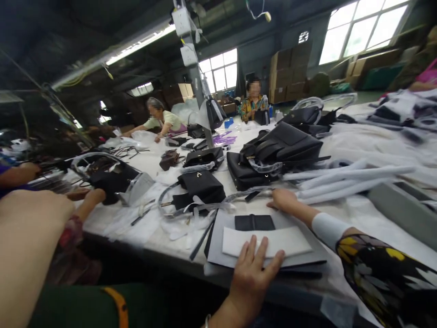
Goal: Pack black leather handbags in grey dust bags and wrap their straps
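Note:
My left hand [252,275] lies flat with spread fingers on a white folded pad [290,240]. Beneath the pad is a flat grey panel [225,219] with dark edges, and a small black leather piece [254,222] lies just beyond it. Farther right, my right hand [284,200] reaches in from a patterned sleeve with a white cuff. Its fingers stretch left beside a plastic-wrapped strap [244,193]; whether they touch it is unclear. That strap runs toward a black handbag [201,189] lying to the left.
Larger black bags [280,150] are heaped behind my right hand, beside wrapped white rolls [351,177]. A post [201,86] with sockets rises from the table. At left, a co-worker's bare arm [30,237] is very near; another hand [95,197] touches a black bag [112,182].

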The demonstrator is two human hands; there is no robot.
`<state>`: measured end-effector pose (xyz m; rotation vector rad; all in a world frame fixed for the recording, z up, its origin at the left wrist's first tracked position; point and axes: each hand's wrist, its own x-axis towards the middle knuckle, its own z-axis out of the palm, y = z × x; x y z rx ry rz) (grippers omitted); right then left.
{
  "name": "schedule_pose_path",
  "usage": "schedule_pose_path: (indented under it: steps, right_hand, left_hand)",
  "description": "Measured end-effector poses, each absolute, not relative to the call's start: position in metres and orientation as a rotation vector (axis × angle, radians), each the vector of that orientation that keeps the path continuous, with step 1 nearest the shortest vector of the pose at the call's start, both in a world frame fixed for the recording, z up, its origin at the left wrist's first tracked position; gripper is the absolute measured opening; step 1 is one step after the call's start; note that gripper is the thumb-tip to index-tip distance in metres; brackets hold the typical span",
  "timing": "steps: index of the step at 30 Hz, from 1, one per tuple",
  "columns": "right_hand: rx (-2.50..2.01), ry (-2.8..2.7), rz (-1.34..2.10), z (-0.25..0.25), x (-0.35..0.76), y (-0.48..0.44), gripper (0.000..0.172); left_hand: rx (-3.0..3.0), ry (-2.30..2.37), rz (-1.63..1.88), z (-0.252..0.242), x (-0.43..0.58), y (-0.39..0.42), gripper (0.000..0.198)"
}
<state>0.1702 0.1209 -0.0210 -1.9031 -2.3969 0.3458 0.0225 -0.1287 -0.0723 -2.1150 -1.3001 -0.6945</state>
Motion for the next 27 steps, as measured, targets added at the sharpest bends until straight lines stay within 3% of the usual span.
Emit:
schedule_pose_path:
  steps: [7, 15, 17, 22, 27]
  right_hand:
    - [-1.874, -2.323, 0.735, -0.023, 0.184, 0.129, 0.020]
    - [-1.343, -2.102, 0.965, 0.007, 0.213, 0.087, 0.035]
    - [-1.257, -2.098, 0.954, 0.013, 0.221, 0.071, 0.037]
    - [-1.053, -2.219, 0.842, 0.020, 0.250, 0.019, 0.022]
    - [-0.710, -2.505, 0.513, 0.011, 0.273, -0.026, 0.041]
  left_hand:
    - [-2.197, -1.325, -0.676, -0.065, 0.022, -0.131, 0.051]
    - [-2.297, -1.348, -0.644, -0.056, 0.019, -0.133, 0.052]
    - [-2.307, -1.351, -0.651, -0.057, 0.019, -0.133, 0.052]
    - [-2.275, -1.387, -0.662, -0.057, 0.024, -0.134, 0.051]
    - [-2.266, -1.415, -0.658, -0.056, 0.027, -0.134, 0.051]
